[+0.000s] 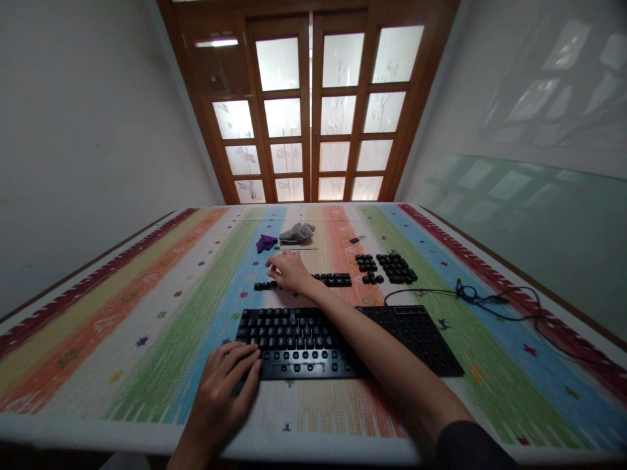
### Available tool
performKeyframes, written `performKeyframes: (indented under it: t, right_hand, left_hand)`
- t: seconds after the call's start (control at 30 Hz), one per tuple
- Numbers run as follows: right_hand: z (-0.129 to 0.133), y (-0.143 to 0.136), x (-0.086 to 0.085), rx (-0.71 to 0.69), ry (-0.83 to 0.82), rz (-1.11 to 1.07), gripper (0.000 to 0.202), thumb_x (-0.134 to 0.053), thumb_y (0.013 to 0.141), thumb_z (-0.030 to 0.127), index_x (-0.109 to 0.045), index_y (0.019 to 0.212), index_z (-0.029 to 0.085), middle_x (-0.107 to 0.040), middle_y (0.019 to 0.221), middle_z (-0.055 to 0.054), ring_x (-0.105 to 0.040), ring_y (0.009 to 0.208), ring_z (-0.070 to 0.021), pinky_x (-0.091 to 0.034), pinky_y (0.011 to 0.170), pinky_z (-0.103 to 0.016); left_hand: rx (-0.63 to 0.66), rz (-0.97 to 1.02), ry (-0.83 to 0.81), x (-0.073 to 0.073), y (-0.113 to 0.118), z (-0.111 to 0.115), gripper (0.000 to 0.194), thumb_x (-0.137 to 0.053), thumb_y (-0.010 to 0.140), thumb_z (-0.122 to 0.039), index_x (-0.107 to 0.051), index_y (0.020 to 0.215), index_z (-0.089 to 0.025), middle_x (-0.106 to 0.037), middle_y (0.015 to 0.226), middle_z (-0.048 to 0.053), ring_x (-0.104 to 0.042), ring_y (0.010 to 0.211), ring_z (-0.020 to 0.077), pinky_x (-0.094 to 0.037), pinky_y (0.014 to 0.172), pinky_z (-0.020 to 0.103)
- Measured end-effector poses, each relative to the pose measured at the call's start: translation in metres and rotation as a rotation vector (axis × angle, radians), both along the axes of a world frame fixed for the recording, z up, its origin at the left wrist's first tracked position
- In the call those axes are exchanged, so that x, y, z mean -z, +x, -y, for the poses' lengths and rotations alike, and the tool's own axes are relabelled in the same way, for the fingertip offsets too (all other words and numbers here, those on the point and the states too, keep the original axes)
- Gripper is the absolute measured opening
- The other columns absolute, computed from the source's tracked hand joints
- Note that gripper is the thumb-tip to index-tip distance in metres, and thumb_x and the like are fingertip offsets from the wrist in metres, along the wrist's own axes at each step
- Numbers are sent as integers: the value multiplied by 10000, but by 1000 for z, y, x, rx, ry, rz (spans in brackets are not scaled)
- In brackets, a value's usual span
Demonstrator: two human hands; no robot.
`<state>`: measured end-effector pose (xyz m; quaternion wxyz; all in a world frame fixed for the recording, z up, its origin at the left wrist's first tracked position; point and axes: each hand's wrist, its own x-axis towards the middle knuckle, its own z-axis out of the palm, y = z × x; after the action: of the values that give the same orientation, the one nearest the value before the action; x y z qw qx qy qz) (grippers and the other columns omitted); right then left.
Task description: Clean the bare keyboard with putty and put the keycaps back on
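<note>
A black computer keyboard lies on the striped tablecloth in front of me. Keycaps cover its upper left rows, while the front rows and the right section show bare key posts. My left hand holds the keyboard's front left corner, fingers on top and thumb along the front part. Beyond the keyboard, my right hand reaches over a row of loose keycaps, its fingers bent and seemingly a little apart. Nothing shows between them, though the fingertips are small. My right forearm crosses above the keyboard and hides part of it.
More loose keycaps sit in groups at the back right. A grey cloth, a purple cloth, a thin stick and a small tool lie farther back. The keyboard's cable loops to the right.
</note>
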<state>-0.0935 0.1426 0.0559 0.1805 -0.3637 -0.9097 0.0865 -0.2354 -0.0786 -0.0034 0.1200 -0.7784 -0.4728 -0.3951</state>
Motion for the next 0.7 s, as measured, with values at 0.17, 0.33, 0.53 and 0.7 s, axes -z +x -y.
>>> performKeyframes:
  t: [0.17, 0.33, 0.53, 0.7]
  right_hand:
    - [31, 12, -2, -204, 67, -268, 56, -621, 946, 181, -653, 987, 160, -719, 998, -81, -568, 956, -218, -386, 879, -353]
    - [80, 29, 15, -371, 70, -367, 34, -603, 952, 170, -604, 979, 148, -682, 960, -91, -561, 904, -200, -438, 837, -323]
    - [127, 39, 41, -472, 74, -245, 99, -523, 1004, 216, -590, 1001, 143, -664, 932, -85, -549, 855, -186, -448, 797, -303]
    - [138, 38, 47, -445, 152, -176, 160, -471, 1029, 216, -598, 1014, 119, -653, 902, -93, -532, 810, -185, -425, 778, -310]
  left_hand:
    - [-3, -10, 14, -2, 0, 0, 136, -581, 956, -142, -669, 1044, -197, -714, 1006, 58, -639, 940, 207, -502, 875, 391]
    - [-17, -22, 7, -2, 0, 0, 149, -580, 958, -162, -663, 1078, -193, -715, 998, 60, -651, 918, 203, -494, 881, 382]
    - [-30, -7, 3, -3, 0, 1, 208, -591, 946, -184, -646, 1146, -187, -715, 1012, 61, -664, 927, 206, -503, 877, 363]
    - [-55, 5, -16, -4, -1, 2, 219, -587, 942, -211, -629, 1157, -207, -721, 992, 55, -673, 912, 214, -516, 876, 375]
